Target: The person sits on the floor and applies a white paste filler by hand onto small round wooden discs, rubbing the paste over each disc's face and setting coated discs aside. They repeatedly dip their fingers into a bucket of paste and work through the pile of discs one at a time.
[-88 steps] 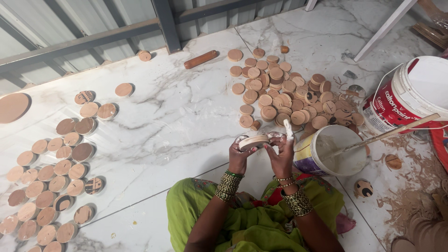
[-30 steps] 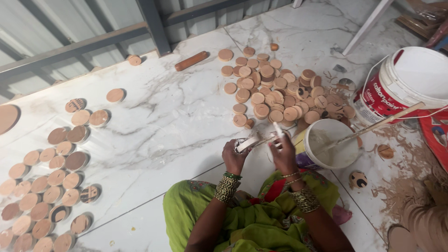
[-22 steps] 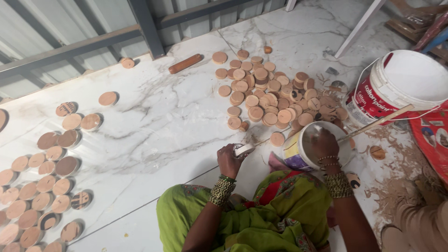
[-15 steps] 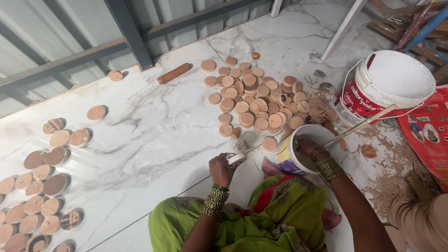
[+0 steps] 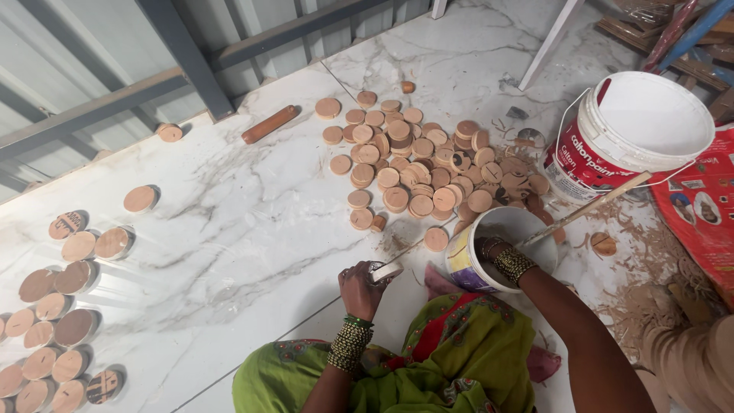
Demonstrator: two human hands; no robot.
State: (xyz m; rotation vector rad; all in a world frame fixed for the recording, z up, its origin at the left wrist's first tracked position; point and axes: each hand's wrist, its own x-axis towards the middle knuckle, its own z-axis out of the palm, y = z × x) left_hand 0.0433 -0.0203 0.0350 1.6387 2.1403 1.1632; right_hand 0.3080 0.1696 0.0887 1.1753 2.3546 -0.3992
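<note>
Marble: white, grey-veined floor (image 5: 229, 222) where a person in green cloth sits, seen from above.
Left hand (image 5: 361, 284): closed round a small white-coated disc (image 5: 386, 271), held just above the floor beside the knee — a thin stick pokes out past the fingers.
Right hand (image 5: 489, 248): dipped into a small tub (image 5: 466, 264) just right of the disc; only the wrist and bangles (image 5: 512, 264) show, so whether the fingers are together or apart cannot be told.
Hands: apart, the tub's rim between them.
Stick (image 5: 585, 208): a long pale one leaning from the tub toward a large white bucket (image 5: 634, 134) with a red band.
Pile (image 5: 428, 172): bare wooden discs heaped loosely on the floor beyond the tub, some stacked, some flat.
Rows (image 5: 57, 306): more discs set out at the far left, well apart from the pile — a few darker than the rest.
Roller (image 5: 269, 124): a reddish-brown wooden cylinder lying near the metal wall frame (image 5: 183, 53).
Shavings (image 5: 650, 260): wood curls scattered at the right, near a red printed sheet (image 5: 699, 199).
</note>
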